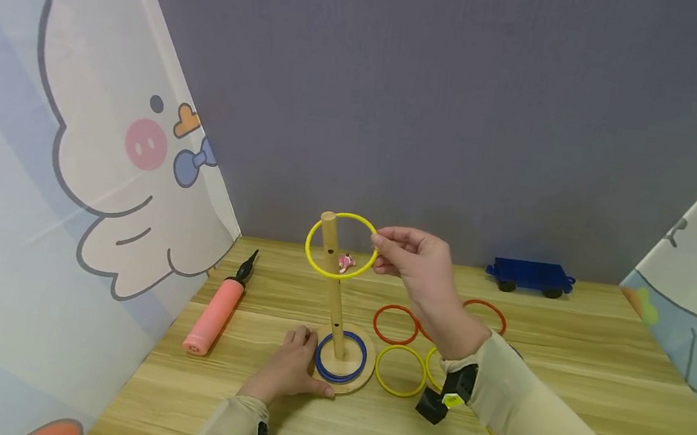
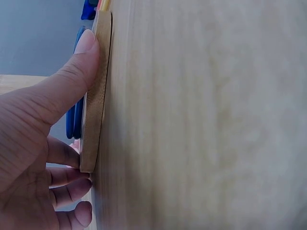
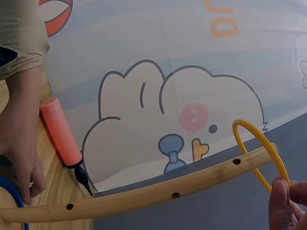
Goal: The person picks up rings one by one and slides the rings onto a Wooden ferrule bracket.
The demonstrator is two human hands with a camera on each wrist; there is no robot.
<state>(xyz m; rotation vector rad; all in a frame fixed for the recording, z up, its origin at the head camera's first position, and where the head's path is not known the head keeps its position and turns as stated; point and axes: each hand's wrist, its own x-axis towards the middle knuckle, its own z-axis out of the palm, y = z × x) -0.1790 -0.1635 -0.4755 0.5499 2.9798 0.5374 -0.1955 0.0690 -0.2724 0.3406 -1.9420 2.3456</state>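
My right hand [image 1: 418, 258] pinches a yellow ring [image 1: 308, 252] between thumb and fingertips. The ring encircles the wooden post [image 1: 338, 310] near its top, as the right wrist view also shows. That post rises from a round wooden base [image 1: 364, 379], where blue rings [image 1: 362, 371] lie around its foot. My left hand [image 1: 289, 369] holds the near left edge of the base. In the left wrist view the thumb [image 2: 76, 72] presses its rim, with curled fingers farther along the edge.
Red rings [image 1: 398, 308] and yellow rings [image 1: 398, 394] lie right of the base, partly hidden by my right arm. A pink hand pump [image 1: 216, 317] lies left. Toward the back are a small pink figure [image 1: 345, 262] and a blue wheeled cart [image 1: 529, 275], before a grey panel.
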